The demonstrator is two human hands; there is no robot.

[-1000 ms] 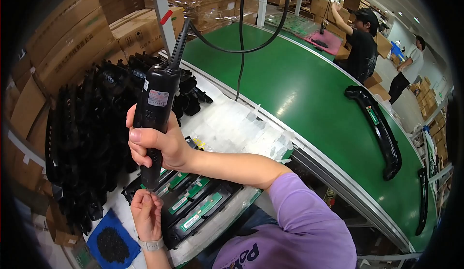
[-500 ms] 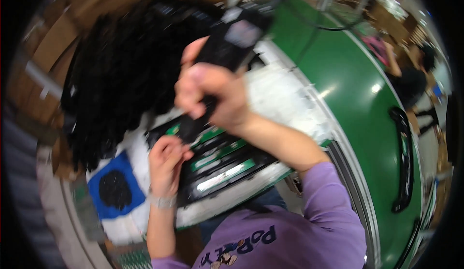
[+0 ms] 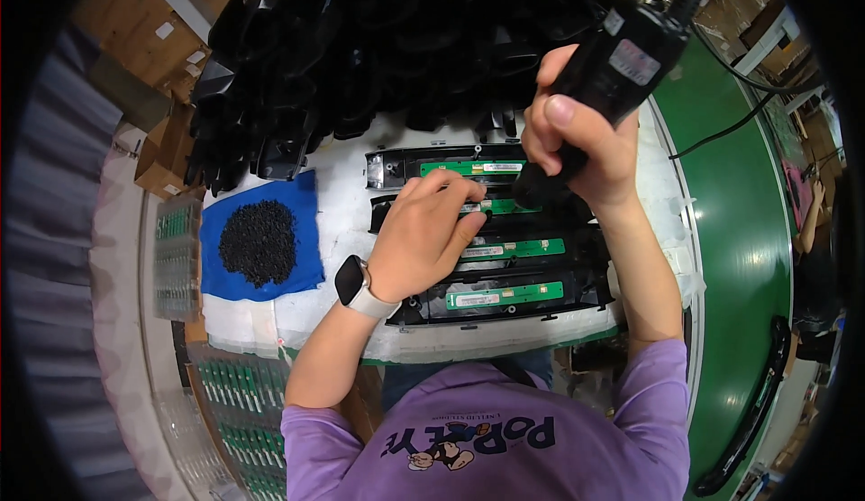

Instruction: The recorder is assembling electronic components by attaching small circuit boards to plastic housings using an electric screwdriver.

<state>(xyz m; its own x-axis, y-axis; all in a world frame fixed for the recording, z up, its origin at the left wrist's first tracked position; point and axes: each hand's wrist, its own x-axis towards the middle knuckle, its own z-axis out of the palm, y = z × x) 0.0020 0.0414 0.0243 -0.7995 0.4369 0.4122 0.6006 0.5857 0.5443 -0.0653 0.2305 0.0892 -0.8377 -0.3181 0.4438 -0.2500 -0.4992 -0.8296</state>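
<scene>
My right hand [image 3: 586,145] grips a black corded electric screwdriver [image 3: 622,68], its lower end tilted down toward the parts. That end reaches close to the second of several black plastic housings [image 3: 378,217], which lie in a row. My left hand [image 3: 423,231] lies over this housing with fingers bent, thumb and index fingertips near its green circuit board [image 3: 505,204]. Whatever is between those fingertips is too small to make out. Other housings nearby carry a green circuit board [image 3: 505,296] and another board [image 3: 514,249].
A heap of black plastic housings [image 3: 360,41] fills the table's far side. Small black screw-like pieces [image 3: 259,241] lie on a blue cloth [image 3: 216,271] to the left. Trays of circuit boards [image 3: 239,393] stand at lower left. A green conveyor belt [image 3: 730,231] runs along the right.
The view has shifted and steadied. My left hand has come down onto a housing beneath the screwdriver's end; earlier both hands were blurred, the left one near the screwdriver's tip. My right hand still holds the screwdriver.
</scene>
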